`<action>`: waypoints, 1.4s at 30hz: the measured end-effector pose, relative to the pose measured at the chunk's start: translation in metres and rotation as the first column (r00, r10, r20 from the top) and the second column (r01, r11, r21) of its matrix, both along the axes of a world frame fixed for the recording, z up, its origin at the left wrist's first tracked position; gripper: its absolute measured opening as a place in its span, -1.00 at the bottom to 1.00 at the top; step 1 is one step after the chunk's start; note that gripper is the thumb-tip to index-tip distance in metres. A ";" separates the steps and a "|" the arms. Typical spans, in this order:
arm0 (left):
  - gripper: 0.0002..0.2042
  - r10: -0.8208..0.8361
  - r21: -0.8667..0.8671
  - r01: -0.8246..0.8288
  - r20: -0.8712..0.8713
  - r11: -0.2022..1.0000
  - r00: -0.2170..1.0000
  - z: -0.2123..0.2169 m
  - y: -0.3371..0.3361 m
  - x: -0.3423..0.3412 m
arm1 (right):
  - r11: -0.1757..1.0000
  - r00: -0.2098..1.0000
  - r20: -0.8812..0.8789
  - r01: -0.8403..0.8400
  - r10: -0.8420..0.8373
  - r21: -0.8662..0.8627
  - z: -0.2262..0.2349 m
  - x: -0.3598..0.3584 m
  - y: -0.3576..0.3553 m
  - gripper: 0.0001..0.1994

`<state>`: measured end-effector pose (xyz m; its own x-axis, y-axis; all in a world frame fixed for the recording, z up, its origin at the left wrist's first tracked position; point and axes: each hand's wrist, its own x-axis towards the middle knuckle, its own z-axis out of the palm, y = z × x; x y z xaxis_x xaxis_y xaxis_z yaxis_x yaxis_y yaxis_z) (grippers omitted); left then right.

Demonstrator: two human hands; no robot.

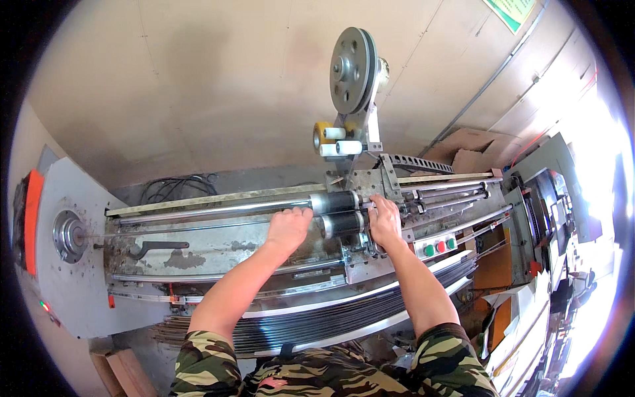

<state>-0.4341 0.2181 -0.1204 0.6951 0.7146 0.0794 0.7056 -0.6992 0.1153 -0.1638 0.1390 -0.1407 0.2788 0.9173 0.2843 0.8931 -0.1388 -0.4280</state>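
My left hand [288, 226] is closed around a thin metal rod [218, 226], just left of two black cylinders. The rod runs left to the round chuck [69, 236] of a long machine. Each cylinder, the far one [338, 200] and the near one [345, 225], has a bright metal collar on its left end. My right hand [385, 223] is at the right ends of the cylinders, over the machine's carriage [370, 271]. Its fingers are bent around a part there that I cannot make out.
A black hook spanner [157, 247] lies on the stained machine bed. Above the carriage stands a grooved wheel [350, 69] with white rollers [348, 147] below it. Green and red buttons [440, 247] sit right of my forearm. Many thin rods [317, 321] lie across the front.
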 end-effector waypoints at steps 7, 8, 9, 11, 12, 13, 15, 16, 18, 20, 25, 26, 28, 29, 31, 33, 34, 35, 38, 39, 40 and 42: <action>-0.89 0.026 0.027 -0.025 -0.034 0.999 0.999 -0.008 0.002 0.003 | 0.999 1.000 0.003 -0.028 0.028 0.026 -0.004 0.003 0.003 -0.67; -0.90 0.033 0.040 -0.031 -0.037 0.999 0.999 -0.009 0.002 0.004 | 0.999 0.999 0.002 -0.033 0.033 0.029 -0.006 0.004 0.003 -0.68; -0.90 0.031 0.050 -0.029 -0.045 0.998 0.999 -0.010 0.002 0.005 | 0.999 0.999 0.003 -0.038 0.038 0.031 -0.008 0.004 0.004 -0.68; -0.90 0.033 0.076 -0.028 -0.063 0.997 0.997 -0.011 0.003 0.004 | 0.999 0.999 -0.009 -0.043 0.043 0.034 -0.006 0.003 0.005 -0.68; -0.90 0.031 0.084 -0.027 -0.049 0.996 0.998 -0.013 0.003 0.004 | 0.999 0.999 -0.019 -0.039 0.040 0.031 -0.004 0.002 0.003 -0.68; -0.90 0.031 0.095 -0.027 -0.046 0.995 0.998 -0.015 0.003 0.001 | 0.999 0.998 -0.039 -0.038 0.039 0.030 -0.002 -0.002 0.003 -0.67; -0.90 0.035 0.114 -0.030 -0.043 0.993 0.998 -0.016 0.006 -0.001 | 0.997 0.997 -0.051 -0.058 0.060 0.050 0.001 -0.003 0.005 -0.66; -0.90 0.032 0.120 -0.026 -0.053 0.992 0.998 -0.016 0.007 -0.003 | 0.997 0.995 -0.071 -0.061 0.065 0.054 0.003 -0.004 0.005 -0.66; -0.90 0.029 0.134 -0.020 -0.062 0.991 0.998 -0.018 0.008 -0.009 | 0.996 0.994 -0.091 -0.059 0.066 0.073 0.000 -0.008 0.006 -0.65; -0.90 0.023 0.155 -0.016 -0.043 0.988 0.999 -0.017 0.008 -0.009 | 0.990 0.994 -0.084 -0.053 0.064 0.131 -0.006 -0.009 0.007 -0.64; -0.89 0.101 0.158 -0.076 -0.153 0.984 0.983 -0.012 0.004 -0.005 | 0.981 0.989 -0.108 -0.084 0.104 0.174 -0.007 -0.009 0.008 -0.63; -0.89 0.114 0.164 -0.087 -0.161 0.983 0.980 -0.014 0.004 -0.004 | 0.978 0.987 -0.113 -0.093 0.115 0.184 -0.004 -0.009 0.006 -0.63; -0.89 0.109 0.166 -0.080 -0.177 0.983 0.978 -0.015 0.004 -0.004 | 0.975 0.988 -0.106 -0.091 0.114 0.203 -0.005 -0.009 0.005 -0.63; -0.89 0.108 0.166 -0.077 -0.184 0.983 0.977 -0.015 0.004 -0.003 | 0.973 0.988 -0.102 -0.091 0.115 0.210 -0.006 -0.008 0.004 -0.63; -0.88 0.126 0.152 -0.098 -0.193 0.984 0.973 -0.014 0.004 0.000 | 0.972 0.987 -0.105 -0.094 0.119 0.216 -0.009 -0.005 0.006 -0.63; -0.88 0.146 0.148 -0.117 -0.208 0.982 0.967 -0.015 0.003 0.001 | 0.971 0.985 -0.117 -0.103 0.130 0.218 -0.012 -0.006 0.004 -0.62; -0.89 0.114 0.190 -0.086 -0.143 0.978 0.983 -0.016 0.004 0.000 | 0.969 0.982 -0.125 -0.108 0.138 0.223 -0.011 -0.004 0.005 -0.62; -0.88 0.112 0.200 -0.081 -0.150 0.976 0.982 -0.018 0.003 -0.002 | 0.967 0.980 -0.134 -0.112 0.145 0.230 -0.010 -0.003 0.005 -0.62; -0.88 0.105 0.211 -0.067 -0.170 0.975 0.980 -0.018 0.003 -0.002 | 0.974 0.980 -0.144 -0.111 0.140 0.195 -0.011 -0.004 0.005 -0.61; -0.87 0.107 0.208 -0.069 -0.179 0.976 0.978 -0.017 0.003 -0.002 | 0.974 0.978 -0.152 -0.111 0.143 0.199 -0.011 -0.005 0.006 -0.61; -0.87 0.110 0.208 -0.071 -0.185 0.976 0.977 -0.016 0.003 0.000 | 0.972 0.977 -0.157 -0.112 0.145 0.206 -0.011 -0.004 0.006 -0.61; -0.87 0.113 0.207 -0.071 -0.200 0.976 0.973 -0.017 0.004 0.000 | 0.970 0.976 -0.162 -0.111 0.148 0.217 -0.012 -0.004 0.006 -0.61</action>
